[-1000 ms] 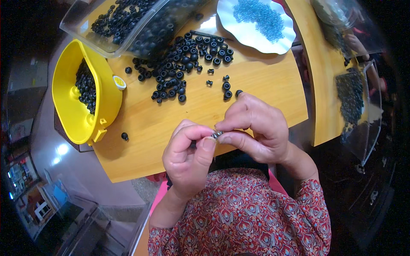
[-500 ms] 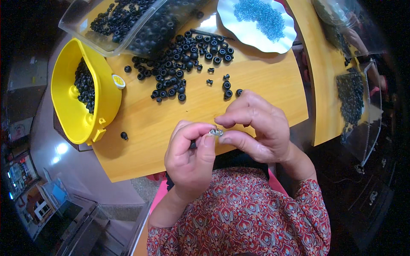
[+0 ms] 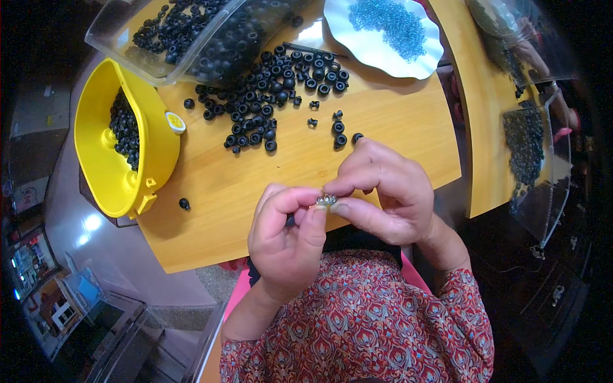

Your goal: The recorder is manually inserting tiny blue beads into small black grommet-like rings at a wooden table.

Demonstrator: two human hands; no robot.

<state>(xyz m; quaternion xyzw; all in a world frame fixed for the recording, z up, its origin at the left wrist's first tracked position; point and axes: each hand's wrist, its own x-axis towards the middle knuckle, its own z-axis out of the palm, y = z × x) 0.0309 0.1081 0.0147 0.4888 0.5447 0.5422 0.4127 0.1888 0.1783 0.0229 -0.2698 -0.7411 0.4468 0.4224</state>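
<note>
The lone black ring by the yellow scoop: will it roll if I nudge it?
Probably: the lone black ring looks round and small, and the wooden table is smooth. It likely weighs little, so a light push may send it toward the near edge.

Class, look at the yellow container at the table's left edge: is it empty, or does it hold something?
Not empty. The yellow container holds a heap of small black rings along its inner side; the rest shows bare yellow.

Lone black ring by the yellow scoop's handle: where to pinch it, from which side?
Take the lone black ring across its outer rim with two fingertips, coming straight down from above. It seems to lie flat on the wooden table, with bare wood all around and the yellow scoop apart to its left.
</note>
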